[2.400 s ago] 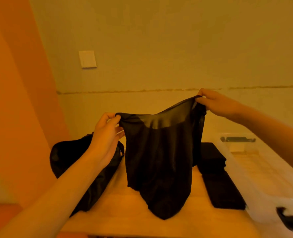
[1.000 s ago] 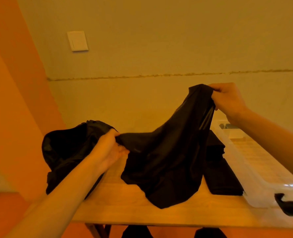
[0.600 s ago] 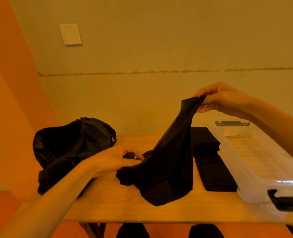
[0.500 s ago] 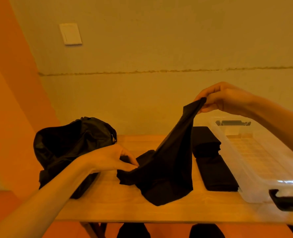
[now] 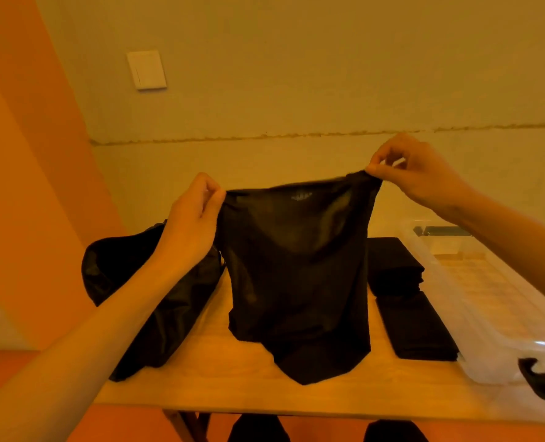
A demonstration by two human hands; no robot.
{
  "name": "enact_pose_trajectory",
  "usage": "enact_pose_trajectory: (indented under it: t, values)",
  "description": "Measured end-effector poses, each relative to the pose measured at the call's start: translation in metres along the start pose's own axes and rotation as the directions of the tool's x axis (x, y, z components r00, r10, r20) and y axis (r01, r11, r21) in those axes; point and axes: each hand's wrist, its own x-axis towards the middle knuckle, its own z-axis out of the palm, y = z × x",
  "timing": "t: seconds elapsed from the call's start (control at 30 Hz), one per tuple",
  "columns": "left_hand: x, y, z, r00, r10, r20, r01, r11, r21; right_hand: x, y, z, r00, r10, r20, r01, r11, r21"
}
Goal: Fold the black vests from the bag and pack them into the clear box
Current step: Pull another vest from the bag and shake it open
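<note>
I pinch the black vest (image 5: 296, 266) by its top corners — my left hand (image 5: 189, 224) and my right hand (image 5: 419, 173) — its hem brushing the bench (image 5: 232, 378). The black bag (image 5: 130, 282) slumps at the left edge; folded vests (image 5: 405, 298) lie beside the clear box (image 5: 488, 307) at the right edge.

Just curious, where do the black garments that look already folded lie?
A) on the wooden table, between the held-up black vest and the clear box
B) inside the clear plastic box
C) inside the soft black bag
A: the folded black vests lie flat on the wooden table, between the held-up black vest and the clear plastic box, which shows no black cloth inside.
</note>
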Motion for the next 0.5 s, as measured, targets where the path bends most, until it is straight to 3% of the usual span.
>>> enact_pose_trajectory:
  t: [0.1,0.17,0.27,0.37,0.43,0.5]
  values:
    - [0.002,0.004,-0.009,0.981,0.191,-0.045,-0.171,0.945,0.278,0.005,-0.004,-0.003,0.984,0.029,-0.177,-0.008,0.993,0.119]
    - [0.004,0.006,-0.012,0.976,0.197,-0.097,-0.158,0.936,0.315,0.005,-0.009,-0.006,0.98,0.057,-0.191,-0.019,0.981,0.195]
    - [0.005,0.012,-0.01,0.989,0.087,-0.116,-0.063,0.978,0.199,0.003,-0.012,-0.003,0.985,0.072,-0.156,-0.047,0.986,0.159]
    - [0.009,0.013,-0.006,0.992,-0.054,-0.11,0.057,0.998,0.021,0.0,-0.014,-0.001,0.994,0.023,-0.108,-0.028,0.998,-0.049]
    - [0.012,0.014,-0.006,0.98,-0.186,-0.066,0.166,0.957,-0.239,-0.004,-0.016,-0.004,0.998,-0.026,-0.063,0.015,0.984,-0.177]
    - [0.012,0.014,-0.007,0.969,-0.241,-0.05,0.208,0.91,-0.357,-0.009,-0.016,-0.006,1.0,-0.029,-0.008,0.027,0.978,-0.208]
